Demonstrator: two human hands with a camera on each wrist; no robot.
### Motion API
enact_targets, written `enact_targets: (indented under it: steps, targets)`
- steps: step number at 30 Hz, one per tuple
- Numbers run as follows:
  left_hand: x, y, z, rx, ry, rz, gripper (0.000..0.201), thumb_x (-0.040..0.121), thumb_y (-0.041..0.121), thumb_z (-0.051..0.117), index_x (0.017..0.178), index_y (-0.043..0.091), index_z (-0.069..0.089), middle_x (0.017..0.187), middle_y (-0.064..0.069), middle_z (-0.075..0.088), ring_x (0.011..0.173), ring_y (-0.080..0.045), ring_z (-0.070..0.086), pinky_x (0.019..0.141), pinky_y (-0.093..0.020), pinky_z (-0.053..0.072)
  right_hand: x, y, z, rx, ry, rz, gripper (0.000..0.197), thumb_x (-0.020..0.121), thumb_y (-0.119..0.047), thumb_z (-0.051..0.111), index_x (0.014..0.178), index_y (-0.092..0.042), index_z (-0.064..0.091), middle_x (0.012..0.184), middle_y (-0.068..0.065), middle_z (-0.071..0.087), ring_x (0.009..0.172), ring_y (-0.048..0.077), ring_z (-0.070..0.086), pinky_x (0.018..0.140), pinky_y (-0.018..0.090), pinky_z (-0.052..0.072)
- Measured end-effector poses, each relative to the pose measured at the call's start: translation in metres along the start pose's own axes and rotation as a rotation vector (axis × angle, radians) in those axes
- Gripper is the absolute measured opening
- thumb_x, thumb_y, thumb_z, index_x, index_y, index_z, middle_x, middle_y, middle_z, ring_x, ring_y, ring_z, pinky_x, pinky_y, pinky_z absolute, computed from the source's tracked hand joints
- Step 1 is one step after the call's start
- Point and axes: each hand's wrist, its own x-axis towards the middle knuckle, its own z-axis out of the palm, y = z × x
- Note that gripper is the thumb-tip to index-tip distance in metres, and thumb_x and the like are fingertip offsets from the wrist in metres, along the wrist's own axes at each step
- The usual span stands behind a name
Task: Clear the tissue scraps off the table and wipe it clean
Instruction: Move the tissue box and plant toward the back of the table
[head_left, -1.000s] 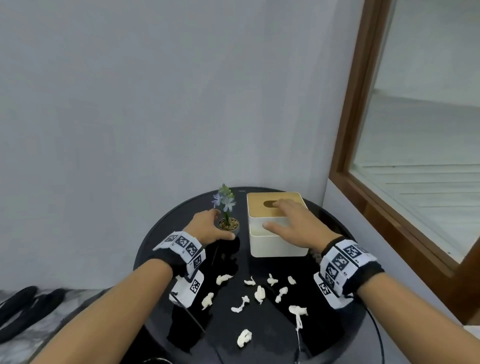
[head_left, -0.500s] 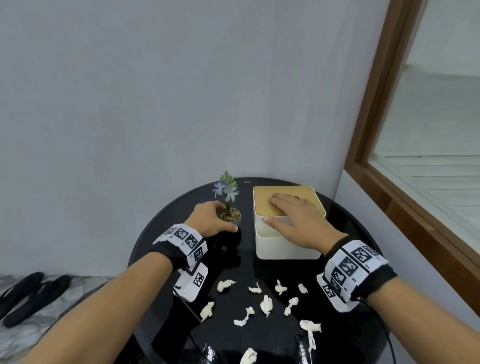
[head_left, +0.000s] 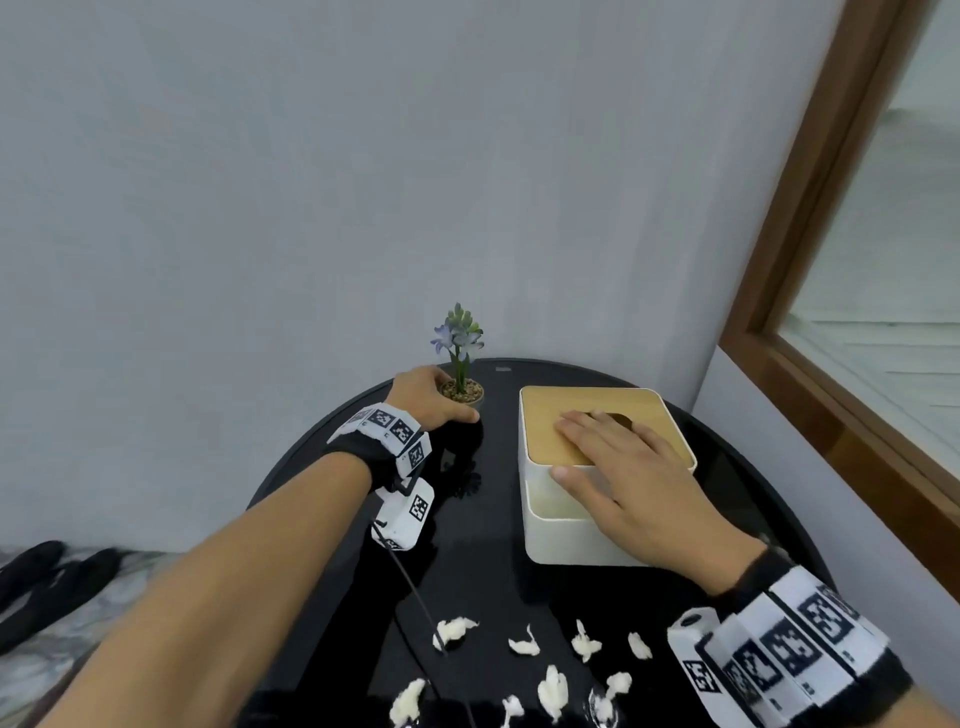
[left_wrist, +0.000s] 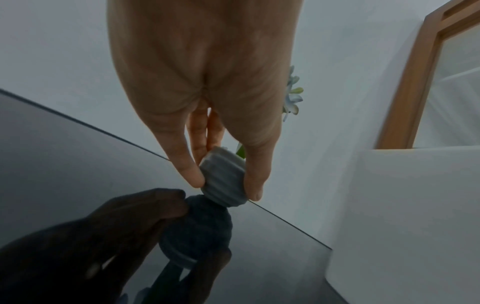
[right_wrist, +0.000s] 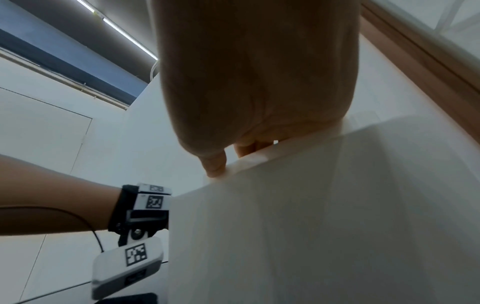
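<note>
Several white tissue scraps (head_left: 551, 691) lie scattered on the near part of the round black table (head_left: 467, 545). At the far rim my left hand (head_left: 451, 397) grips a small grey ribbed flower pot (head_left: 470, 399) between thumb and fingers. The left wrist view shows that hand (left_wrist: 225, 188) round the pot (left_wrist: 223, 172), which stands on the glossy top. My right hand (head_left: 563, 449) lies flat on the wooden lid (head_left: 540, 426) of the white tissue box (head_left: 571, 530), fingers straight, thumb on the front rim. In the right wrist view the thumb (right_wrist: 214, 170) presses the box (right_wrist: 311, 205) edge.
A grey wall stands close behind the table. A wood-framed window (head_left: 779, 364) runs along the right. Black slippers (head_left: 52, 577) lie on the floor at the left. A thin black cable (head_left: 415, 597) from my left wrist unit crosses the tabletop near the scraps.
The pot has slid towards the far rim in my left hand. The tissue box has shifted back and right under my right hand. The scraps have stayed where they were.
</note>
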Motion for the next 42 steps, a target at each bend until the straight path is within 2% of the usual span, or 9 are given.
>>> enact_targets:
  steps: [3,12,18,25,36,40,42]
  targets:
    - [0.018,0.001,0.001,0.008,0.006,-0.01,0.068,0.062,0.048,0.086,0.116,0.015,0.064,0.109,-0.001,0.066,0.094,-0.015,0.055,0.08,-0.023,0.041,-0.001,-0.001,0.0,-0.005,0.006,0.009,0.069,0.088,-0.065,0.008,0.149,-0.037,0.023,0.157,-0.023,0.018,0.146,0.0,0.009,0.118,0.029,0.003]
    - [0.057,-0.004,0.007,-0.039,0.018,-0.059,0.064,0.057,0.047,0.088,0.11,0.019,0.066,0.104,0.0,0.066,0.09,-0.015,0.06,0.071,-0.024,0.043,0.001,-0.004,0.0,0.023,0.01,0.033,0.067,0.088,-0.066,0.009,0.147,-0.04,0.025,0.156,-0.027,0.017,0.144,-0.006,0.007,0.119,0.027,0.003]
    - [0.065,-0.007,0.008,-0.054,0.011,-0.058,0.066,0.058,0.046,0.088,0.115,0.02,0.066,0.108,0.001,0.067,0.093,-0.016,0.06,0.074,-0.025,0.043,0.001,-0.005,0.001,0.022,0.015,0.031,0.064,0.09,-0.066,0.015,0.146,-0.039,0.027,0.156,-0.026,0.02,0.144,-0.005,0.009,0.12,0.029,0.004]
    - [0.067,-0.009,0.008,-0.077,0.01,-0.071,0.069,0.058,0.045,0.088,0.118,0.02,0.065,0.109,0.001,0.067,0.094,-0.016,0.061,0.076,-0.025,0.043,0.0,-0.005,0.001,-0.001,0.017,0.017,0.064,0.089,-0.067,0.014,0.146,-0.04,0.025,0.156,-0.027,0.018,0.144,-0.005,0.007,0.119,0.027,0.002]
    - [0.053,-0.007,0.006,-0.078,-0.002,-0.125,0.074,0.048,0.057,0.087,0.108,0.021,0.062,0.101,0.0,0.068,0.087,-0.019,0.068,0.081,-0.035,0.055,0.0,-0.003,0.002,0.015,0.026,0.016,0.062,0.091,-0.065,0.018,0.146,-0.039,0.025,0.156,-0.024,0.02,0.144,-0.002,0.013,0.12,0.031,0.006]
    - [0.045,-0.01,0.004,-0.082,-0.004,-0.123,0.075,0.048,0.056,0.087,0.106,0.019,0.058,0.108,-0.002,0.067,0.09,-0.022,0.068,0.087,-0.04,0.055,0.0,-0.003,0.002,0.013,0.031,0.016,0.062,0.09,-0.066,0.018,0.146,-0.039,0.026,0.156,-0.023,0.022,0.144,0.0,0.014,0.12,0.034,0.009]
    - [0.036,-0.009,0.002,-0.095,-0.008,-0.112,0.071,0.055,0.052,0.088,0.108,0.019,0.056,0.112,-0.003,0.067,0.095,-0.024,0.068,0.091,-0.041,0.053,0.0,-0.003,0.002,0.015,0.032,0.015,0.063,0.09,-0.066,0.017,0.146,-0.038,0.026,0.156,-0.022,0.022,0.145,0.001,0.015,0.12,0.034,0.008]
